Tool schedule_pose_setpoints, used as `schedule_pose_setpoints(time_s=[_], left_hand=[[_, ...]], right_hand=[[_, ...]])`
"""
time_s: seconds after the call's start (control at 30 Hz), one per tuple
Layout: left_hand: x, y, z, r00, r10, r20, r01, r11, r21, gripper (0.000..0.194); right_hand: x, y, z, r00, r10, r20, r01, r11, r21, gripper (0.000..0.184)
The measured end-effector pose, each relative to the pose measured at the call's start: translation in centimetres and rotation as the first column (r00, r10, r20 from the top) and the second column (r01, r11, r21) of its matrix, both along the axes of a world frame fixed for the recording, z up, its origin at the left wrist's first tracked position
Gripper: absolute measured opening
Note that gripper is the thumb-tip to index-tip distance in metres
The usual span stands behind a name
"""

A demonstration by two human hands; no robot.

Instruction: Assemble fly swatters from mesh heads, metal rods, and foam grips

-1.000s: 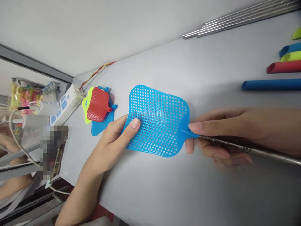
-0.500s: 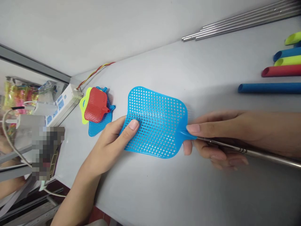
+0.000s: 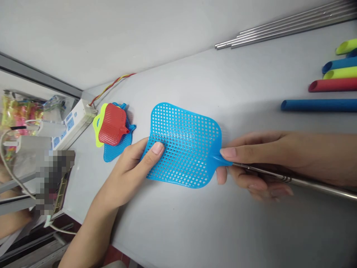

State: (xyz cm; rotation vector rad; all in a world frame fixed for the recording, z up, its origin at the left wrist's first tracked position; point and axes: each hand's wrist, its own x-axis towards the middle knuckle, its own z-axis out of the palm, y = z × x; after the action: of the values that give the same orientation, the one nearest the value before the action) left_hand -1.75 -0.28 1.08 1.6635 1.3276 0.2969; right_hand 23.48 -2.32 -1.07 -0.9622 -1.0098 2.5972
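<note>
I registered the left hand (image 3: 126, 175) with its fingers shut, pinching the mesh of the blue fly swatter (image 3: 184, 145), and the right hand (image 3: 259, 160) closed around its steel handle (image 3: 304, 181).

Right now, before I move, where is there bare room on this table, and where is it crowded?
The widest bare patch of the table lies below the blue fly swatter, between your left forearm and right hand. Another lies above the swatter, before the blue foam tube. It is crowded at the stacked swatters beside the power strip.
</note>
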Motion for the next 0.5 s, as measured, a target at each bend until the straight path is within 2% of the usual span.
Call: schedule_pose_setpoints(time_s=[0.5], left_hand=[[0.01, -0.01, -0.02, 1.000, 0.002, -0.018, -0.002, 1.000, 0.020, 0.034]], right_hand=[[-0.22, -0.01, 0.09, 1.000, -0.013, 0.009, 0.014, 1.000, -0.024, 0.027]])
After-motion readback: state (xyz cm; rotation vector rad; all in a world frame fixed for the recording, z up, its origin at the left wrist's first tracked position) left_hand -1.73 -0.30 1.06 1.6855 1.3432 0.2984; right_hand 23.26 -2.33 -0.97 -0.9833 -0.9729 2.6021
